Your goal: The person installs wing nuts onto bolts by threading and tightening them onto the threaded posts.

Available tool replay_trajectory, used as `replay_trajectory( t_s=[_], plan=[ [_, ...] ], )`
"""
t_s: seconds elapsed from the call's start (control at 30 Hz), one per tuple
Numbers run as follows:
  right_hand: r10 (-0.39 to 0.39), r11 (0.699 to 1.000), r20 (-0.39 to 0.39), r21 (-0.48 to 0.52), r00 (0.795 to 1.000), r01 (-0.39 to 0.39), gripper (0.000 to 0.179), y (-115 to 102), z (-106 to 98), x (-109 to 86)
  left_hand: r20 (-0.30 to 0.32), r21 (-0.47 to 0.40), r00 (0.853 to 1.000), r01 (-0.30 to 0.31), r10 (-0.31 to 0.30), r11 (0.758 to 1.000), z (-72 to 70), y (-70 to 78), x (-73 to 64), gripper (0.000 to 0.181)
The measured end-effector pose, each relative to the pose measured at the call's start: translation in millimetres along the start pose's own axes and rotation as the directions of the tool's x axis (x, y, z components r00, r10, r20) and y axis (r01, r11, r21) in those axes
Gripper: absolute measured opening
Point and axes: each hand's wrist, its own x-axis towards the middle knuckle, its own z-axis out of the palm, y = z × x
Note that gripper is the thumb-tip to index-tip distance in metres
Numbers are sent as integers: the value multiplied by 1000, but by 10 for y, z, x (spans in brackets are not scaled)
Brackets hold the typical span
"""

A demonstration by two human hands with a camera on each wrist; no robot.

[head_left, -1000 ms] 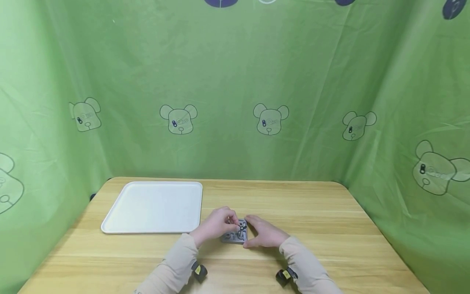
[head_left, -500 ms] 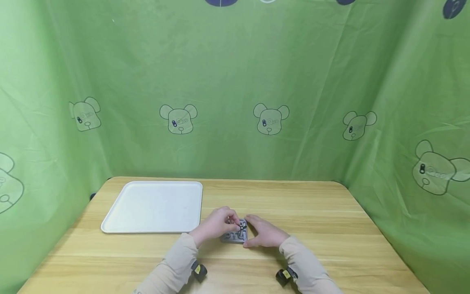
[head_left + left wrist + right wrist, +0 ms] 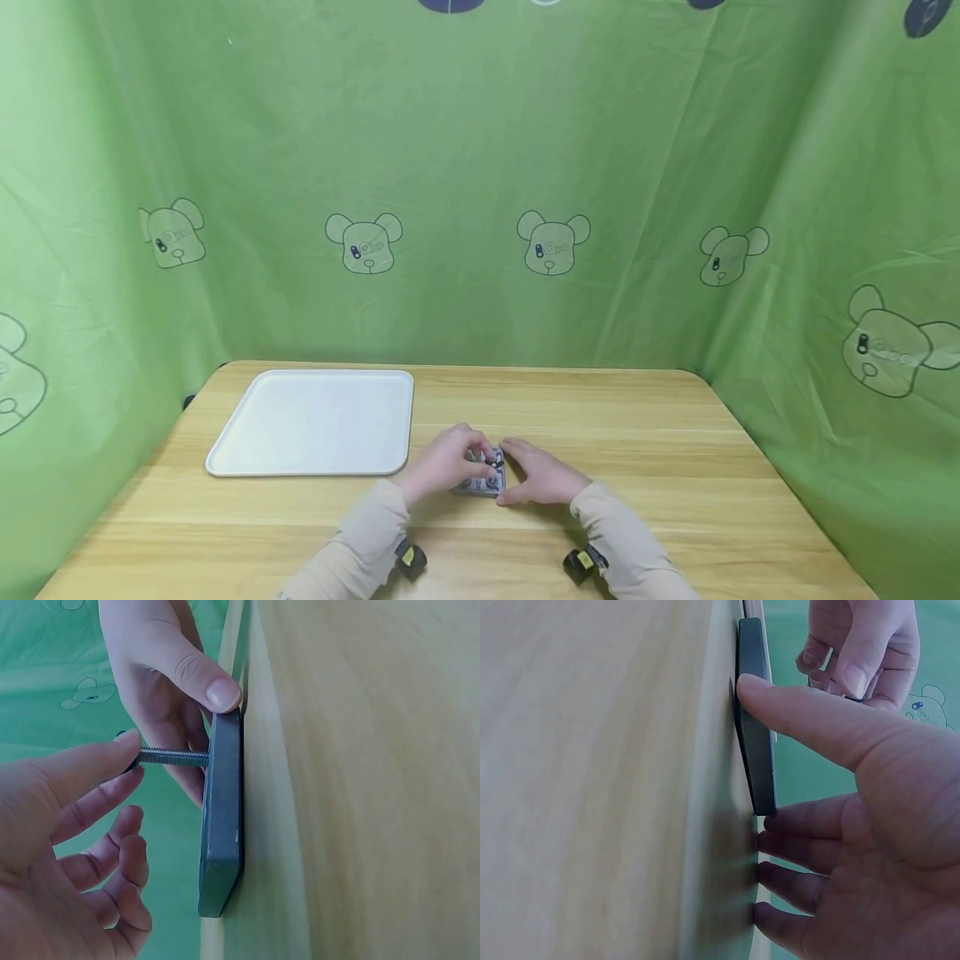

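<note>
A dark grey square plate with grooves on its upper face lies flat on the table. From that face rises a threaded bolt, upright, with a black head. My left hand pinches the head between thumb and index finger, while its other fingers curl loosely beside it. The bolt's lower end is hidden behind the plate's edge in the left wrist view. On the right, my right hand holds the plate, thumb against the near edge and index finger at the right side.
A white rectangular tray lies at the left of the wooden table. Behind and at both sides hangs a green curtain with bear-head prints. Each wrist carries a small black camera.
My left hand has shifted slightly right, its thumb and fingers turning around the bolt's head. The right hand and the plate stay where they were.
</note>
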Motion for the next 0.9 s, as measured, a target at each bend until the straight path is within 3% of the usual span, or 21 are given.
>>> replay_trajectory(
  t_s=[0.4, 0.9],
  plan=[
    [-10, 1000, 1, -11, 1000, 10, 100, 3, 1, 6, -1, 23, 999, -32, 33, 999, 10, 26, -16, 15],
    [-8, 1000, 0, -8, 1000, 8, 100, -4, -1, 2, 23, 22, 999, -24, 23, 999, -11, 16, -41, 18]
  ],
)
